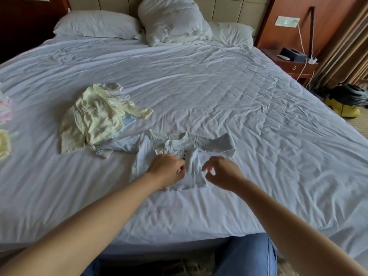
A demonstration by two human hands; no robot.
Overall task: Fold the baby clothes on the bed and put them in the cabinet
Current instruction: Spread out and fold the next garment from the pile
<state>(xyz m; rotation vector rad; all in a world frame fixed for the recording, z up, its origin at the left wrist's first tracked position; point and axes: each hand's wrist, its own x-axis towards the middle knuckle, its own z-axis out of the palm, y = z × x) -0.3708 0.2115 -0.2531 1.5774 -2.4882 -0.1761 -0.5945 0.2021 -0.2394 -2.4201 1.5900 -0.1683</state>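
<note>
Fingers [180,166] of the left hand [167,169] pinched the baby shirt [194,176] at its front; the right hand [223,173] hovered loosely curled, empty; soft, light cloth, probably best gripped at its hem.

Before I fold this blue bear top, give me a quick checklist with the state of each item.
1. Blue bear top lies front up on the bed: ok.
2. Sleeves are spread out sideways: ok.
3. Left hand rests on the top's middle: ok. Whether it pinches fabric: cannot tell.
4. Right hand holds the top's side edge: not ok. Its loosely curled fingers hover there and hold nothing.
5. Yellow clothes pile is clear of the top: cannot tell. It lies very close to one sleeve.
6. Bare sheet lies beside the top on the right-hand side: ok.
</note>
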